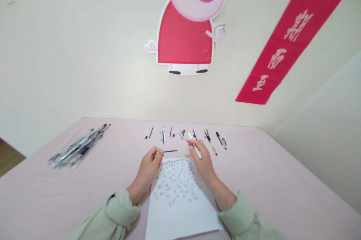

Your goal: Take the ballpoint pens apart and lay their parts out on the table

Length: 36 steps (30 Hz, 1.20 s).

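My left hand point(150, 168) rests at the top left corner of a white sheet of paper point(180, 210) covered with scribbles, its fingers pinched on the end of a thin blue pen refill point(170, 151) that points right. My right hand point(203, 161) sits at the sheet's top right corner, curled around a white pen barrel point(195, 148). Both arms wear pale green sleeves.
The pink table point(282, 180) carries a row of taken-apart pen parts point(186, 134) beyond my hands and a pile of several pens point(80, 146) at the far left. A wall with a cartoon pig cutout point(188, 22) and a red banner point(290, 33) stands behind.
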Motion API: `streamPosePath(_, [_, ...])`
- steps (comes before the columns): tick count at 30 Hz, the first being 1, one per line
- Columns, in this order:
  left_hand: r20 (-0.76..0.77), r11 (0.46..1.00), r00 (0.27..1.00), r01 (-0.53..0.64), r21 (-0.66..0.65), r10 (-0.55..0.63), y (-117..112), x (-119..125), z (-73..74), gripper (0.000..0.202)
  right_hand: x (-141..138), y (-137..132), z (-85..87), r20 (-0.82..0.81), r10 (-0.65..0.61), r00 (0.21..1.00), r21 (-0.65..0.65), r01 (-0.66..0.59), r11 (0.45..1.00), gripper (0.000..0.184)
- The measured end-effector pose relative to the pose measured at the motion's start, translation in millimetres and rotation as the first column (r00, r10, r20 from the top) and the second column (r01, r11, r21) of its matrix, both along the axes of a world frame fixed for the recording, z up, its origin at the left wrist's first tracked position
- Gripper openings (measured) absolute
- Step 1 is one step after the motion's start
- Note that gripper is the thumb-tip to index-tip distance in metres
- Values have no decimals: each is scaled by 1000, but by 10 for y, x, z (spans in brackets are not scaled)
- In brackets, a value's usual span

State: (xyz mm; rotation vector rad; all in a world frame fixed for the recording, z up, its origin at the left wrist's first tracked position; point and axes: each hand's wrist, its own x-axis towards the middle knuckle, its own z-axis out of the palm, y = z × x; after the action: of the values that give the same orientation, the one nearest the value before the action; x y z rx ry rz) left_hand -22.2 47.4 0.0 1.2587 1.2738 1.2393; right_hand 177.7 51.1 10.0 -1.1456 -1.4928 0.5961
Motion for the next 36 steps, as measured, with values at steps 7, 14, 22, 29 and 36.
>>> streamPosePath(7, [80, 999, 997, -1, -34, 4, -10, 14, 32, 28, -90, -98, -38, 494, 44, 869, 57, -83, 995, 19])
streamPosePath(14, [277, 995, 959, -32, -98, 58, 33, -25, 63, 28, -32, -32, -109, 361, -16, 933, 44, 0, 999, 20])
streamPosePath(22, [27, 995, 996, 90, -37, -89, 5, 5, 63, 37, -197, -141, -97, 455, 69, 888, 30, -92, 995, 19])
streamPosePath(29, [121, 992, 989, 95, -83, -84, -2, 15, 94, 44, -310, -261, -4, 541, 195, 818, 13, -241, 970, 26])
streamPosePath(36, [89, 986, 986, 147, -80, -140, 3, 23, 84, 40, -336, -311, 62, 493, 356, 794, -52, -381, 923, 46])
